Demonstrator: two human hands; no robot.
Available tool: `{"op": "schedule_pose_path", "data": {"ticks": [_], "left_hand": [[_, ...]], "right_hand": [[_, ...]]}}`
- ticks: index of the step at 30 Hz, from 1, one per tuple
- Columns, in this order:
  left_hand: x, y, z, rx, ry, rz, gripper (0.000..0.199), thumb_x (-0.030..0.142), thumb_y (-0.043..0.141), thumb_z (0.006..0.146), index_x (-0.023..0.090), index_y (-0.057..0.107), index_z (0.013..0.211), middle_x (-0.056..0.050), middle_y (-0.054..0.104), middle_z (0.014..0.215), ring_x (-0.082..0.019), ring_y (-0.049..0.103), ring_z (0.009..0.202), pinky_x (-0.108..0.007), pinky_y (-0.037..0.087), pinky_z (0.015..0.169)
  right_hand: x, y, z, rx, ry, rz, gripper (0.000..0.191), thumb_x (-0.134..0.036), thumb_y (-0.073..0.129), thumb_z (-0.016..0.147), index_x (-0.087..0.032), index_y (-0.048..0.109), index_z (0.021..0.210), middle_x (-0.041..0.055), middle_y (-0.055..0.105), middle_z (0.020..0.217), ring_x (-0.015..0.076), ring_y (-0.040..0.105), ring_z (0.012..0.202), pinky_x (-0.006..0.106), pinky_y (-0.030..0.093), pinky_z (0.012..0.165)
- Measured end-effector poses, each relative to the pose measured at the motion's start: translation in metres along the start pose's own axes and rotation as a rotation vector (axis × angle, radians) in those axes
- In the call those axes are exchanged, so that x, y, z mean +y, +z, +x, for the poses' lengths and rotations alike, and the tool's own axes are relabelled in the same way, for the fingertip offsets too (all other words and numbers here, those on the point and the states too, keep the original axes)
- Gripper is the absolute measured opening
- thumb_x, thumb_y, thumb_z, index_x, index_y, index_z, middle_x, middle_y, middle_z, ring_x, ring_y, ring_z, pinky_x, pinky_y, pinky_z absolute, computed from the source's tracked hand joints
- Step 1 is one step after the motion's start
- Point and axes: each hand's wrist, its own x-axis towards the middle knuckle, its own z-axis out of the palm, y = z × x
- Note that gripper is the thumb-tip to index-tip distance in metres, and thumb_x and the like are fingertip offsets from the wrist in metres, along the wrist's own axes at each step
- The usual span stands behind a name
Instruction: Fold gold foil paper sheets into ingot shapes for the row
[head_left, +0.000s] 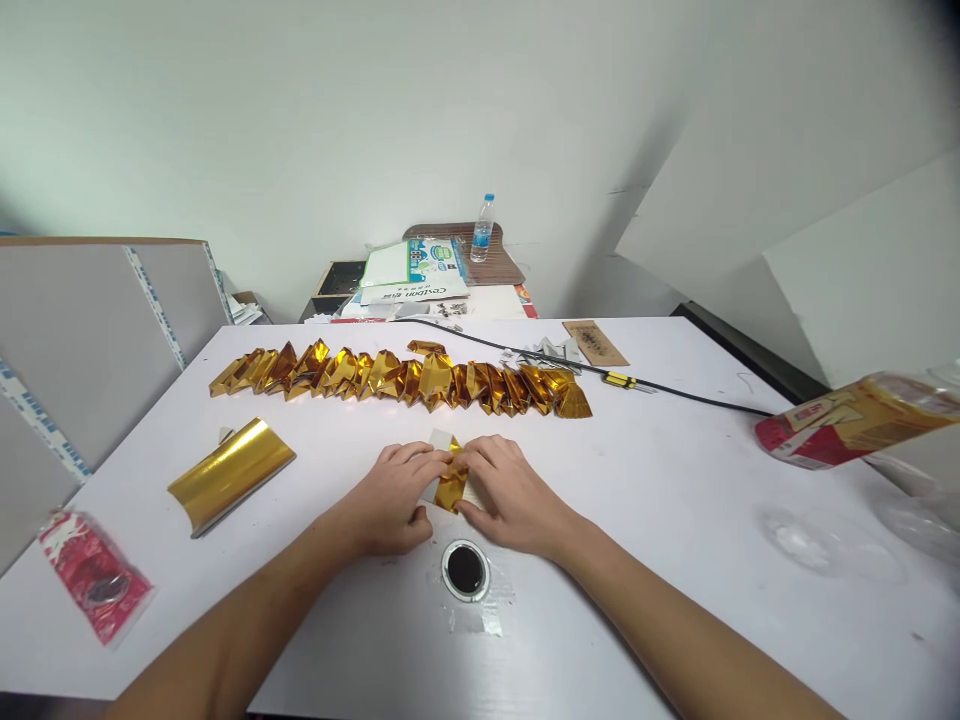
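Note:
A small gold foil paper (451, 488) with a pale side lies on the white table, partly folded, between my two hands. From the left, my left hand (397, 495) presses its closed fingers on the paper. My right hand (514, 492) grips the right edge, its fingertips meeting those of the left. The fingers cover part of the paper. Beyond them a long row of folded gold foil pieces (386, 375) stretches across the table. To the left lies a stack of gold sheets (232, 475), curved upward.
A black cable (697, 397) crosses the table's back right, near a brown card (595, 343). At right is a large labelled bottle (855, 420). A red packet (97, 577) lies at left; a round black hole (465, 570) is close in front.

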Motion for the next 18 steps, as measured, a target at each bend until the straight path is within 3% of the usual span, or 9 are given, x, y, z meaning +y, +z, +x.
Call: {"op": "schedule_pose_path", "data": {"ticks": [3, 6, 10, 18], "left_hand": [[0.001, -0.001, 0.001, -0.004, 0.01, -0.001, 0.072, 0.015, 0.061, 0.071, 0.025, 0.052, 0.142, -0.006, 0.058, 0.15, -0.033, 0.045, 0.143, -0.053, 0.036, 0.119], [0.002, -0.003, 0.002, 0.006, 0.014, 0.001, 0.065, 0.022, 0.066, 0.077, 0.026, 0.054, 0.14, -0.008, 0.059, 0.148, -0.034, 0.047, 0.141, -0.052, 0.038, 0.117], [0.001, -0.003, 0.001, 0.022, 0.01, 0.005, 0.06, 0.024, 0.07, 0.078, 0.025, 0.056, 0.136, -0.008, 0.06, 0.147, -0.032, 0.048, 0.141, -0.051, 0.038, 0.117], [-0.002, 0.011, 0.002, 0.094, 0.015, 0.045, 0.019, 0.024, 0.063, 0.092, 0.022, 0.064, 0.111, -0.007, 0.063, 0.145, -0.033, 0.051, 0.138, -0.055, 0.04, 0.114]], "right_hand": [[-0.002, 0.001, 0.0, -0.001, -0.1, 0.078, 0.042, -0.034, 0.079, 0.085, -0.019, 0.06, 0.12, 0.0137, 0.06, 0.135, 0.0281, 0.055, 0.123, 0.046, 0.044, 0.106], [0.001, 0.003, 0.0, -0.005, -0.116, 0.052, 0.044, -0.044, 0.081, 0.085, -0.018, 0.062, 0.115, 0.0139, 0.063, 0.133, 0.0278, 0.059, 0.121, 0.045, 0.048, 0.104], [0.005, 0.008, 0.001, 0.03, -0.202, -0.043, 0.021, -0.038, 0.062, 0.1, -0.019, 0.068, 0.099, 0.0111, 0.071, 0.114, 0.0247, 0.063, 0.114, 0.042, 0.049, 0.1], [0.002, 0.012, 0.005, 0.071, -0.184, -0.138, 0.032, -0.03, 0.045, 0.109, -0.018, 0.072, 0.096, 0.0084, 0.074, 0.102, 0.0211, 0.064, 0.106, 0.038, 0.043, 0.097]]}}
